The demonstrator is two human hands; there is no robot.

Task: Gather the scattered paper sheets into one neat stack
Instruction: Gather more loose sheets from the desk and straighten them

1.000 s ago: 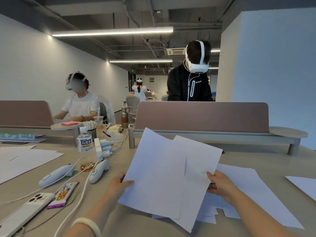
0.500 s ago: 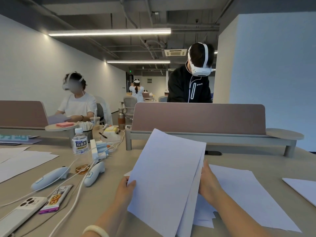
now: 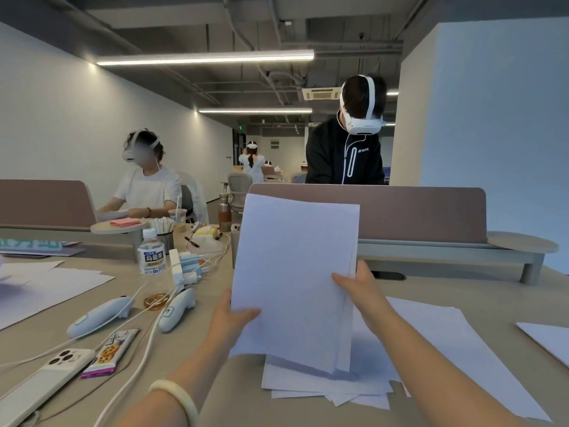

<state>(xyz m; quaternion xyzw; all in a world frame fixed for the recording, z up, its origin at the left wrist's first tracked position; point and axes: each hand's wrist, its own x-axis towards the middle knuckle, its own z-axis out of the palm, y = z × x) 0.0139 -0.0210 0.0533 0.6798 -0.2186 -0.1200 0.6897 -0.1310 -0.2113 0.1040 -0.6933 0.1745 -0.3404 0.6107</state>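
Observation:
I hold a bunch of white paper sheets (image 3: 292, 282) upright over the table, its bottom edge just above a loose pile of sheets (image 3: 326, 386). My left hand (image 3: 229, 318) grips the bunch's lower left edge. My right hand (image 3: 360, 291) grips its right edge, thumb in front. More sheets lie flat to the right (image 3: 455, 349), at the far right edge (image 3: 548, 337) and at the far left (image 3: 49, 288).
To the left lie two white controllers (image 3: 98, 315) with cables, a phone (image 3: 46, 377), a snack packet (image 3: 110, 354) and a tea bottle (image 3: 151, 257). A brown desk divider (image 3: 415, 217) stands behind. People with headsets sit beyond it.
The fanned-out sheets in my hands have been squared together into one upright bunch. My right hand moved in from the outer edge. The view shifted slightly.

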